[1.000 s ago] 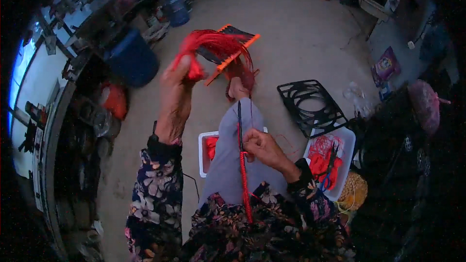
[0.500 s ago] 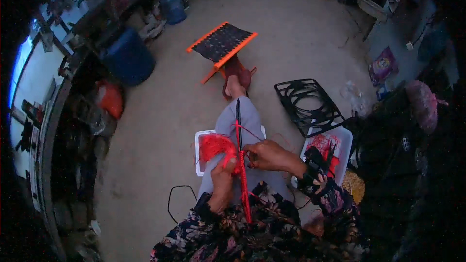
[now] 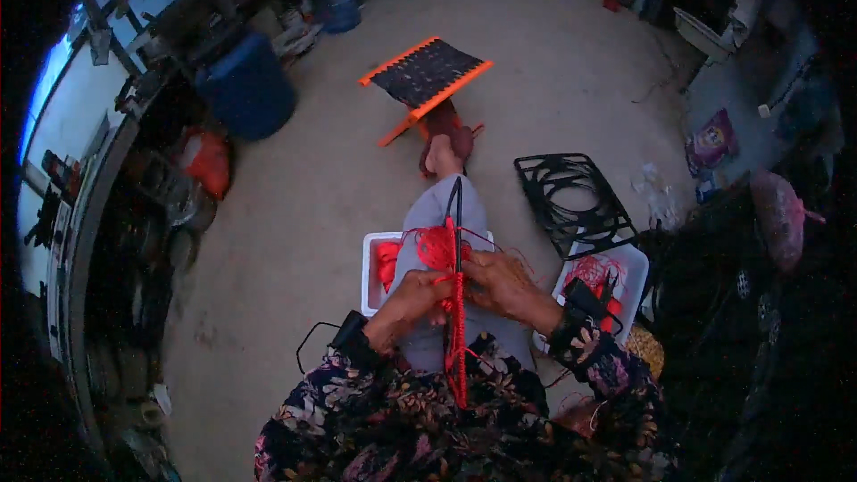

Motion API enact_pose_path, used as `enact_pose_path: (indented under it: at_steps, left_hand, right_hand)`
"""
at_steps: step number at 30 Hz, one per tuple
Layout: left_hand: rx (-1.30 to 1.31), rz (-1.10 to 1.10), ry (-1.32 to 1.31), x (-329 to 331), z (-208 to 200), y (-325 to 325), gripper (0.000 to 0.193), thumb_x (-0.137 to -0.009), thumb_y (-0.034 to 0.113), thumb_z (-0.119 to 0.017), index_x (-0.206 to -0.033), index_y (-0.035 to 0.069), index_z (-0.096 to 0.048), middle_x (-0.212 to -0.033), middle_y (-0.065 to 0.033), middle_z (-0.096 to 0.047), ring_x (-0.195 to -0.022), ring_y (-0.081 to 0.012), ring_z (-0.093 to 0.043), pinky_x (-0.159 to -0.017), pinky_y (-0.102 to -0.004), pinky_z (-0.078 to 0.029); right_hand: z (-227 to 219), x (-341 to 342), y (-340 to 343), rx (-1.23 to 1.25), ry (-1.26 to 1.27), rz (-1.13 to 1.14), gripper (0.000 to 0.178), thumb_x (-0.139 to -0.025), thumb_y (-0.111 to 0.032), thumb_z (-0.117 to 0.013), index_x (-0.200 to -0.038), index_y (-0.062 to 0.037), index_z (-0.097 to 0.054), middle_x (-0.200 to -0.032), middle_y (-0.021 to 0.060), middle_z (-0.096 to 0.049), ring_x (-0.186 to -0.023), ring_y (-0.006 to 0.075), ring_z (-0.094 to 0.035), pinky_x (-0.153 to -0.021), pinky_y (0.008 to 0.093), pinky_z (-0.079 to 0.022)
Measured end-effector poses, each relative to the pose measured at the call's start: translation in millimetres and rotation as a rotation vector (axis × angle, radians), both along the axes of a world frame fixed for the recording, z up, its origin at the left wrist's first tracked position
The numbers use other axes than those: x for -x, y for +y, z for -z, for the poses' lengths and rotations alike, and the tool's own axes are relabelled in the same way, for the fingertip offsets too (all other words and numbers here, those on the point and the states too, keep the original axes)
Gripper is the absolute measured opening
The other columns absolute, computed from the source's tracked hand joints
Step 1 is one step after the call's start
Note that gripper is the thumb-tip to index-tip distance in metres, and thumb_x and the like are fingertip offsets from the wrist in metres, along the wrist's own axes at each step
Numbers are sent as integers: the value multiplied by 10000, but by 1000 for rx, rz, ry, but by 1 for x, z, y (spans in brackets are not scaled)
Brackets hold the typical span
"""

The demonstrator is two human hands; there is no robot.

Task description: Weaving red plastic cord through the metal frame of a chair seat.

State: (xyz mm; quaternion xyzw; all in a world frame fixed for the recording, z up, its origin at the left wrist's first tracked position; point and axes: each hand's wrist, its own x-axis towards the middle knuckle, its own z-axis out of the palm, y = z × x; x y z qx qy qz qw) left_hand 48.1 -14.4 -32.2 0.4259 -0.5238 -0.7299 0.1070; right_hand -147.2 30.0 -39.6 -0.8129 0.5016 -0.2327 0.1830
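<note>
A long, narrow black loop stands over my lap, its nearer stretch wrapped in red cord. At the left side of the wrapping, my left hand is closed, its fingers pinching the red cord. From the other side, my right hand is closed against the same wrapped stretch, fingertips bent around it. Just beyond both hands lies a loose bundle of red cord, partly behind the black loop. Fine strands trail off toward the right. The exact grip of the fingertips is hidden.
An orange folding stool with a black woven seat stands past my foot. A white tub with red bundles is under my legs; another white basin holds red cord at right. A black openwork frame leans there. A blue barrel stands left.
My left hand has moved right and up to the wrapped stretch. The red bundle has gone from beside that hand to beyond both hands. The view has shifted slightly.
</note>
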Motion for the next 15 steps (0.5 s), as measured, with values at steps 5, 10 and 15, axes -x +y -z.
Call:
enact_pose_path:
  at_steps: [5, 10, 15]
  left_hand:
    - [-360, -338, 362, 7, 7, 19, 304, -905, 246, -504, -1120, 32, -525, -882, -133, -633, -766, -232, -650, -660, -326, -536]
    - [-585, -316, 660, 13, -2, 33, 322, -927, 262, -465, -1144, 27, -505, -889, -131, -613, -801, -256, -619, -712, -365, -499]
    - [-552, -354, 767, 20, -1, 33, 251, -924, 224, -470, -1062, 26, -539, -841, -102, -605, -751, -217, -590, -687, -345, -476]
  right_hand:
    - [-14, 23, 7, 105, -61, 94, 436, -682, -122, -679, -1092, -63, -545, -942, 145, -573, -879, 307, -581, -750, 367, -472]
    - [-22, 29, 10, -119, -764, 364, 359, -742, -129, -661, -1069, -39, -544, -981, 105, -596, -908, 214, -596, -788, 336, -476]
    - [-78, 40, 15, -241, -1381, 431, 298, -809, -102, -583, -1095, -52, -517, -1044, 77, -572, -927, 181, -587, -867, 364, -454]
